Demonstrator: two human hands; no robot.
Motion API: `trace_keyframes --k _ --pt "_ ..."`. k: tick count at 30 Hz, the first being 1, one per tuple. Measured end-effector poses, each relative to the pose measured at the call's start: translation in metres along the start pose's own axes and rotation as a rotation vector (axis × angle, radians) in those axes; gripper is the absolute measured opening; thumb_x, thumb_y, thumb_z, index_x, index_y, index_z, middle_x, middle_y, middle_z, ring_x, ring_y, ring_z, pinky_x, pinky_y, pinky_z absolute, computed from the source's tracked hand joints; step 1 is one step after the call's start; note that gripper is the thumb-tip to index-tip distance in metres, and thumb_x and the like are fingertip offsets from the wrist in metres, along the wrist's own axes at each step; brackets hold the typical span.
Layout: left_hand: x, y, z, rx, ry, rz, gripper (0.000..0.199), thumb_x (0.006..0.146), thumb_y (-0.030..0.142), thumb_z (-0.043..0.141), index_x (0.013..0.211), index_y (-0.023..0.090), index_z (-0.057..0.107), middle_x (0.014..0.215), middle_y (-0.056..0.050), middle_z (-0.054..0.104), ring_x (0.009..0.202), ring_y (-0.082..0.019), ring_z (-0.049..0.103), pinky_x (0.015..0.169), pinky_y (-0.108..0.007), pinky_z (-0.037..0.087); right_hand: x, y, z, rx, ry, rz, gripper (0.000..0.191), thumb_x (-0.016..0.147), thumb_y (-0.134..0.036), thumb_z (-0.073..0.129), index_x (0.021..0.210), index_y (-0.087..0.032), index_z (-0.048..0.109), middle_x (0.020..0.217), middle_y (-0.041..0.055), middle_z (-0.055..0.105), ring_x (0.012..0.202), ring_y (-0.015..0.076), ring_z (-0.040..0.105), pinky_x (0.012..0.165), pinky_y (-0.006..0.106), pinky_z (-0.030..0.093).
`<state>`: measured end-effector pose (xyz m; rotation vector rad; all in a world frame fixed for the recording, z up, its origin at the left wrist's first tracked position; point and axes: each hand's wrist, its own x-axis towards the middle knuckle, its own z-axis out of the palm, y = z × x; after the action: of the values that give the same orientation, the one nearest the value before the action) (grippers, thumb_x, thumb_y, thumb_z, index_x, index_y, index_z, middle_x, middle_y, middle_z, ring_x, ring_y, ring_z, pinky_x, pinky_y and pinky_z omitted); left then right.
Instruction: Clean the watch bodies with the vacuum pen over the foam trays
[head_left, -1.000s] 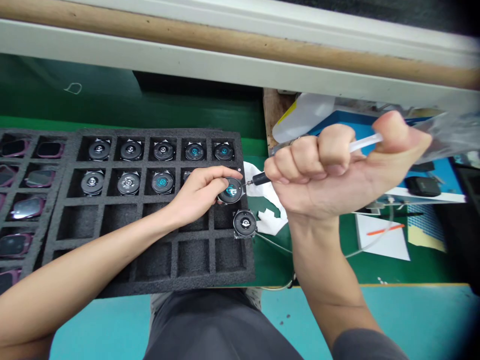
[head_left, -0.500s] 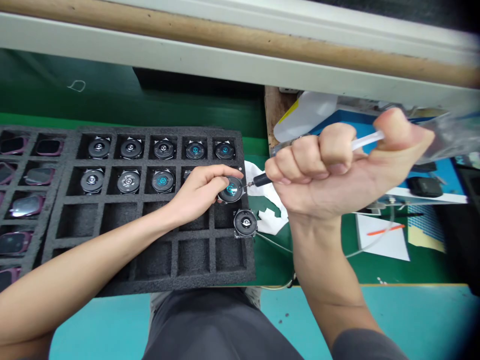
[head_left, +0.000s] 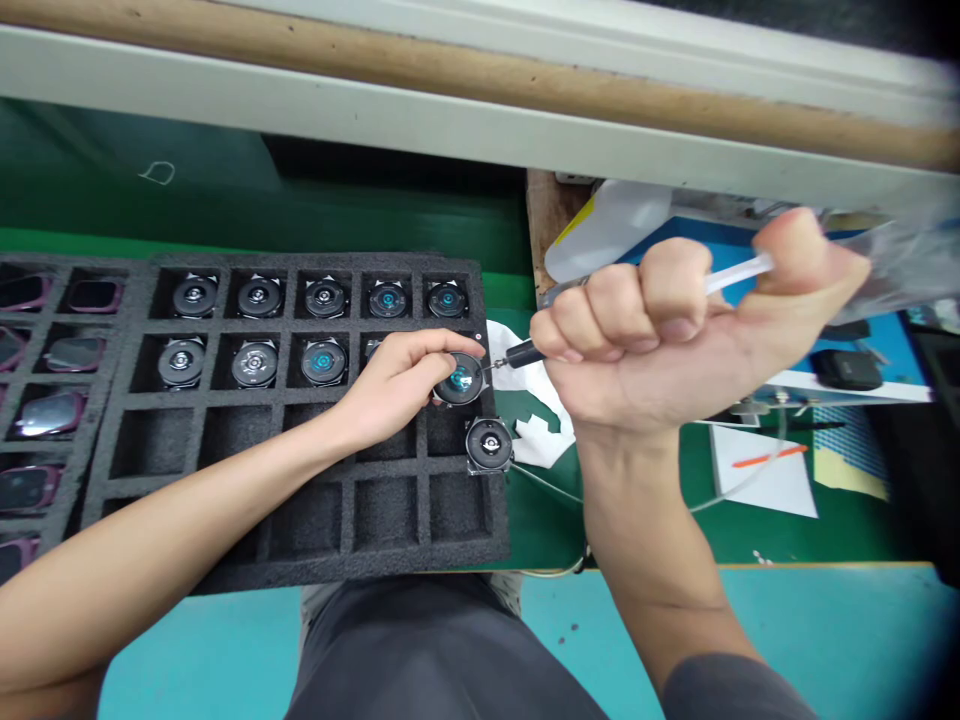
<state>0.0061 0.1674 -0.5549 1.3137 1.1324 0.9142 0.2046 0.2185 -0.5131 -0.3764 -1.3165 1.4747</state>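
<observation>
My left hand [head_left: 409, 382] holds a round watch face [head_left: 460, 380] with a blue-green mark, over the right side of a dark foam tray [head_left: 315, 575]. My right hand [head_left: 637, 320] is wrapped round a black-tipped tool [head_left: 523, 354] with a white rod end by the thumb. The tool's thin metal tip meets the watch's right edge; whether it touches is too small to tell. Just below, another round watch face [head_left: 490, 444] lies on the tray's right rim. More round faces, such as one with a blue mark [head_left: 324, 361], sit in the upper two rows of compartments.
A second foam tray at the left holds purple-edged rectangular pieces [head_left: 51, 413]. White cloth [head_left: 538, 440] lies right of the tray. Farther right are a white pad [head_left: 757, 480] with an orange stick, a black object [head_left: 847, 369] and a plastic bottle [head_left: 607, 230]. A pale beam [head_left: 450, 130] crosses above.
The view has shifted very slightly. Both hands, the watch face and the tool keep nearly the same positions.
</observation>
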Motion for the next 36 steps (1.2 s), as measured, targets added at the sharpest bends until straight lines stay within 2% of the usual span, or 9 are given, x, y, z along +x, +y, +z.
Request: trace_keyframes --k 5,9,12,15,18,21,24,28,36 --pt "0.000 0.000 0.000 0.006 0.014 -0.046 0.035 0.087 0.024 0.054 0.107 0.014 0.080 0.076 -0.002 0.071 0.060 -0.012 0.053 0.052 -0.023 0.040 -0.004 -0.025 0.007 -0.071 0.203 -0.185 0.054 0.089 -0.060 0.065 0.059 -0.026 0.035 0.056 -0.0063 0.020 0.047 0.0116 0.026 0.050 0.031 0.043" --pt "0.000 0.004 0.000 0.033 0.036 -0.051 0.035 0.084 0.027 0.055 0.106 0.015 0.080 0.076 -0.002 0.069 0.059 -0.012 0.052 0.052 -0.023 0.040 -0.013 -0.041 0.000 -0.156 0.343 -0.299 0.035 0.100 -0.038 0.057 0.068 -0.025 0.051 0.067 -0.0021 0.040 0.061 0.0134 0.051 0.075 0.036 0.058" --pt "0.000 0.007 0.000 0.051 0.056 -0.038 0.037 0.082 0.027 0.056 0.105 0.013 0.081 0.075 -0.002 0.068 0.058 -0.012 0.051 0.052 -0.023 0.040 -0.030 -0.029 -0.017 -0.388 0.524 -0.433 0.038 0.108 -0.043 0.039 0.081 -0.025 0.058 0.082 0.0021 0.055 0.083 0.0173 0.066 0.086 0.041 0.059" --pt "0.001 0.007 -0.001 0.068 0.071 -0.034 0.038 0.082 0.029 0.057 0.107 0.014 0.081 0.075 -0.002 0.068 0.058 -0.012 0.052 0.052 -0.023 0.041 -0.056 -0.002 -0.034 -0.642 0.638 -0.453 0.041 0.106 -0.058 0.039 0.097 -0.026 0.063 0.092 0.0029 0.062 0.079 0.0168 0.066 0.070 0.034 0.057" --pt "0.002 0.005 -0.002 0.078 0.088 -0.038 0.038 0.083 0.031 0.058 0.107 0.015 0.082 0.076 -0.002 0.069 0.059 -0.012 0.053 0.052 -0.023 0.041 -0.084 0.026 -0.039 -0.698 0.605 -0.286 0.039 0.103 -0.061 0.049 0.111 -0.027 0.067 0.095 0.0033 0.067 0.066 0.0138 0.062 0.058 0.031 0.051" --pt "0.003 0.005 -0.001 0.086 0.095 -0.040 0.037 0.083 0.031 0.059 0.107 0.016 0.082 0.078 -0.003 0.071 0.061 -0.012 0.055 0.052 -0.022 0.042 -0.098 0.038 -0.029 -0.593 0.589 -0.260 0.031 0.101 -0.054 0.057 0.110 -0.027 0.070 0.098 0.0034 0.071 0.071 0.0143 0.066 0.064 0.033 0.055" --pt "0.003 0.006 0.001 0.090 0.089 -0.042 0.038 0.082 0.031 0.059 0.108 0.016 0.082 0.078 -0.003 0.071 0.061 -0.012 0.054 0.052 -0.022 0.042 -0.094 0.035 -0.012 -0.453 0.593 -0.355 0.028 0.101 -0.051 0.058 0.104 -0.026 0.071 0.095 0.0026 0.072 0.069 0.0139 0.067 0.062 0.032 0.055" --pt "0.002 0.008 0.002 0.086 0.076 -0.045 0.040 0.080 0.031 0.058 0.107 0.013 0.082 0.075 -0.003 0.069 0.059 -0.012 0.053 0.052 -0.023 0.041 -0.081 0.025 0.002 -0.358 0.501 -0.303 0.026 0.102 -0.047 0.059 0.101 -0.025 0.071 0.091 0.0023 0.073 0.068 0.0135 0.066 0.057 0.029 0.053" --pt "0.001 0.007 0.002 0.056 0.059 -0.063 0.041 0.078 0.030 0.056 0.106 0.012 0.080 0.069 -0.001 0.066 0.056 -0.012 0.049 0.051 -0.023 0.038 -0.080 0.023 0.003 -0.386 0.507 -0.295 0.026 0.100 -0.046 0.062 0.097 -0.021 0.072 0.087 0.0033 0.072 0.066 0.0133 0.065 0.054 0.028 0.052"
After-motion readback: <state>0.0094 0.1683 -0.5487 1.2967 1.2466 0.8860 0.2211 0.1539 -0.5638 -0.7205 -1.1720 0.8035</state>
